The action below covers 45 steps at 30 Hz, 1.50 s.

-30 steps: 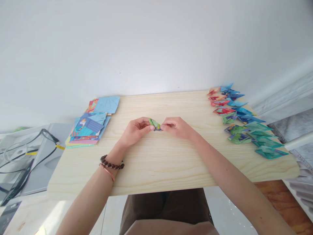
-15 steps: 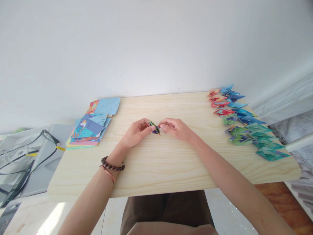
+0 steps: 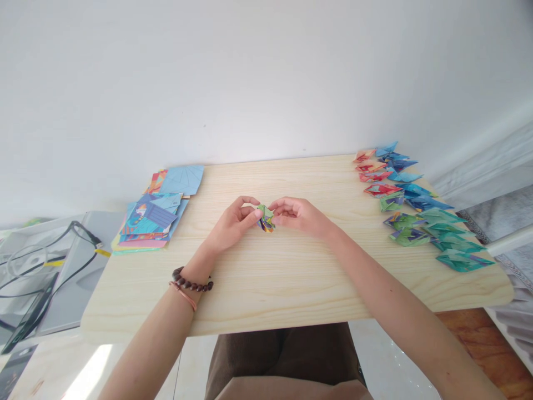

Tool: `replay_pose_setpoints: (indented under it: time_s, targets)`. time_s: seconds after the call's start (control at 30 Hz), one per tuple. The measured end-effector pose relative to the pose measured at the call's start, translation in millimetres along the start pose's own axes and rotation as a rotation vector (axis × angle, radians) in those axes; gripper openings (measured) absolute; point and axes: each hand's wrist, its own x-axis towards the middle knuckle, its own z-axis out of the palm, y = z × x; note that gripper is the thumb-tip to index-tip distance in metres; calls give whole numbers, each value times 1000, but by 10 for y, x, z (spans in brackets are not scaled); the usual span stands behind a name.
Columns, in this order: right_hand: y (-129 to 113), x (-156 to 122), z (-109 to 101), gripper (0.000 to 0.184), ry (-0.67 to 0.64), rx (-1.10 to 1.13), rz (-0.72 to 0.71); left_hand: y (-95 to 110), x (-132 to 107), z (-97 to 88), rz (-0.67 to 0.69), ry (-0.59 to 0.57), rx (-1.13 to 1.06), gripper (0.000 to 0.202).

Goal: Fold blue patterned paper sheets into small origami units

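Note:
A small folded origami paper [image 3: 265, 218], green with dark purple and yellow patches, sits between my two hands above the middle of the table. My left hand [image 3: 235, 223] pinches its left side between thumb and fingers. On the other side, my right hand [image 3: 300, 218] grips the right edge with thumb and fingertips. My fingers cover part of the paper, so its exact shape is hard to make out.
Patterned paper sheets [image 3: 152, 216] are stacked at the table's left, a light blue sheet [image 3: 183, 179] behind them. Rows of folded origami pieces [image 3: 410, 228], red, blue and green, line the right side. A grey box with cables [image 3: 79, 266] stands left of the wooden table [image 3: 266, 289].
The folded paper has been turned and spread wider, now showing a light green face where a narrow dark edge showed before. Both hands stay in nearly the same place.

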Motion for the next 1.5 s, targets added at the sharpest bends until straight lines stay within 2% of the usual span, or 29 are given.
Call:
replay_pose_setpoints:
  time_s: [0.2,0.33,0.47,0.67,0.83,1.07,1.23,1.5]
  targets:
    - [-30,-14,-21,46,68,47,-61,-38,-4,-9,83,-43,-98,60]
    - [-23,-16,-17,40,83,41,-85,-66,16,5,72,43,-78,43]
    - [6,1,-1,37,134,62,-86,-89,15,-5,89,149,-18,36]
    - [21,4,57,36,178,20,-114,-98,-10,-25,106,234,219,29]
    - [14,-4,116,31,288,-62,-125,-66,-3,-16,161,321,369,21]
    - [7,10,158,22,393,-132,-176,-71,-14,25,51,235,236,30]
    - [3,11,240,26,343,-17,-48,-76,-14,56,42,183,80,32]
    - [-9,-11,305,26,313,-93,-73,-123,-9,32,-61,178,64,34]
